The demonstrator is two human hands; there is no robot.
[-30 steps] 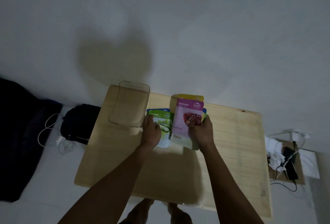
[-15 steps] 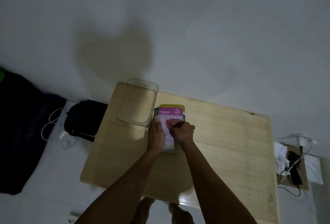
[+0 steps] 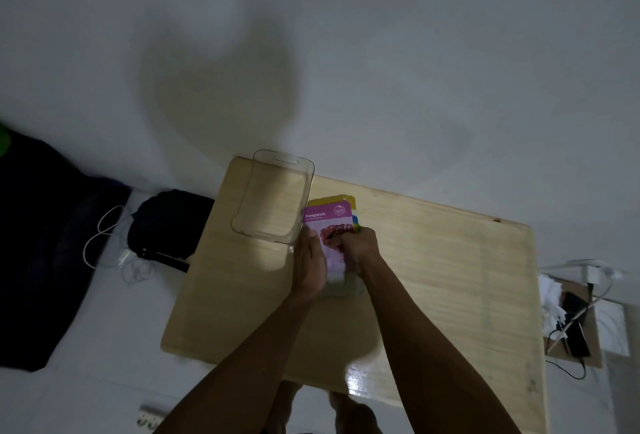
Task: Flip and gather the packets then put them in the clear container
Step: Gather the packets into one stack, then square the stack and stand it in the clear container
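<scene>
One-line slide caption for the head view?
Both hands, left hand and right hand, square a packet stack beside the empty clear container.

A pale wooden table [image 3: 433, 277] carries a clear container [image 3: 273, 201], empty, just left of where both hands clasp a stack of packets [image 3: 329, 222] (pink pomegranate one on top). The stack rests on the wood, touching the container's right wall.

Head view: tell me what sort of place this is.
Probably a room in a home, dimly lit. A low wooden table stands against a plain white wall, with a dark bag and white charger cables lying on the pale floor beside it.
</scene>
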